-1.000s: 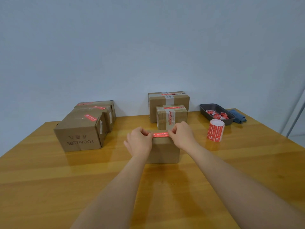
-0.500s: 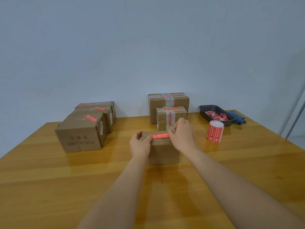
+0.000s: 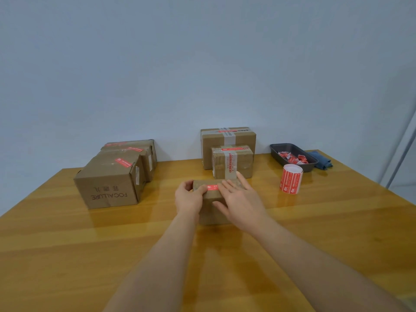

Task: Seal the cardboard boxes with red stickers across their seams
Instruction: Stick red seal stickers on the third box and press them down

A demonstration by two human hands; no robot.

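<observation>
Head view shows the left hand (image 3: 188,198) gripping the small brown cardboard box (image 3: 210,204) mid-table while the flat, open-fingered right hand (image 3: 242,199) presses its red sticker (image 3: 212,187) down; surrounding boxes already look stickered, so probably little remains.

Boxes (image 3: 232,162) crowd behind; table (image 3: 67,255) front lies open.
</observation>
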